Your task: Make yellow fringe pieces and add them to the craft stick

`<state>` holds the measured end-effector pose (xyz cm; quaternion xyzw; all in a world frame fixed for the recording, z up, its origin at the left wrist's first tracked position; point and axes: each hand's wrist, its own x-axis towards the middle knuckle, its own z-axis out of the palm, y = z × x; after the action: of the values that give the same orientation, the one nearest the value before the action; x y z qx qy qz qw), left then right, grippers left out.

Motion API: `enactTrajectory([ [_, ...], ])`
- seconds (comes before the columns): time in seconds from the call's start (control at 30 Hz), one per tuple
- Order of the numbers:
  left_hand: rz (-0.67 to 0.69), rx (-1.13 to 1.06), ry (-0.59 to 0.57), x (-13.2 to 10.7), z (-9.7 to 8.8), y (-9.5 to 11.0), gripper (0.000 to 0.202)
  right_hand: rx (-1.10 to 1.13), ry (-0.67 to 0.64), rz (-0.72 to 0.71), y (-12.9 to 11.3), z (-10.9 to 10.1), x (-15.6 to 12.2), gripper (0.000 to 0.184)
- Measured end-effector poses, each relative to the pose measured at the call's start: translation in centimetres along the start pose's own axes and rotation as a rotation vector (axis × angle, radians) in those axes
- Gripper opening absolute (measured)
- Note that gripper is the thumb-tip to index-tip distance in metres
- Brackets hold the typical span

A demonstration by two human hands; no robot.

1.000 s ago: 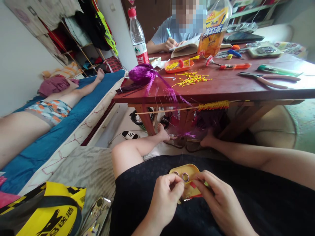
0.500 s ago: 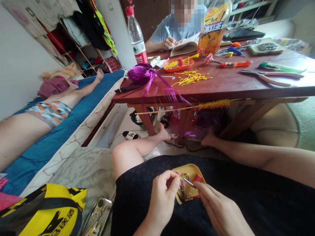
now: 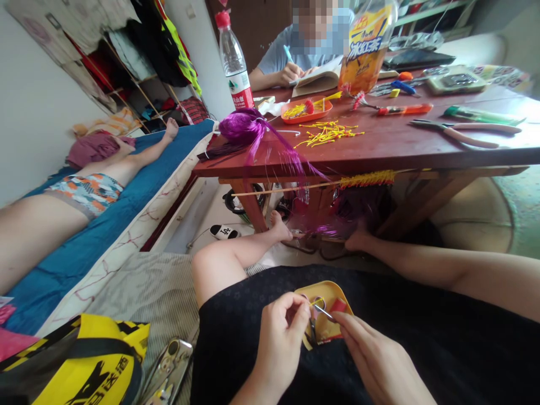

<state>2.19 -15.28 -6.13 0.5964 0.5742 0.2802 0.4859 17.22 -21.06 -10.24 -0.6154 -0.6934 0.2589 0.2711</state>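
- Silver tool (image 3: pixel 324 312), slim, pinched by the fingers of the right hand (image 3: pixel 371 343), over the yellow tray (image 3: pixel 331 288) on the lap (image 3: pixel 236 315); scissors (image 3: pixel 313 332) lie near that tray's left edge, a red piece (image 3: pixel 338 305) near its right.
- Yellow strand (image 3: pixel 316 301), pinched by the fingers of the left hand (image 3: pixel 282 334), at the tool's tip; I cannot tell whether they touch.

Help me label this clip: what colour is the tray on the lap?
The tray is dull yellow; best view: head.
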Motion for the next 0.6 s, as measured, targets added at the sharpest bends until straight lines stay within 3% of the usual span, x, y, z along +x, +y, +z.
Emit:
enactTrajectory([
  [0.37,0.007,0.012,-0.004,-0.07,0.16,0.12,0.021,-0.021,0.012,-0.035,0.11,-0.02,0.07,0.034],
  [0.6,0.046,0.056,-0.005,-0.22,0.04,-0.12,0.021,0.113,-0.021,0.045,0.23,-0.04,-0.09,0.034],
])
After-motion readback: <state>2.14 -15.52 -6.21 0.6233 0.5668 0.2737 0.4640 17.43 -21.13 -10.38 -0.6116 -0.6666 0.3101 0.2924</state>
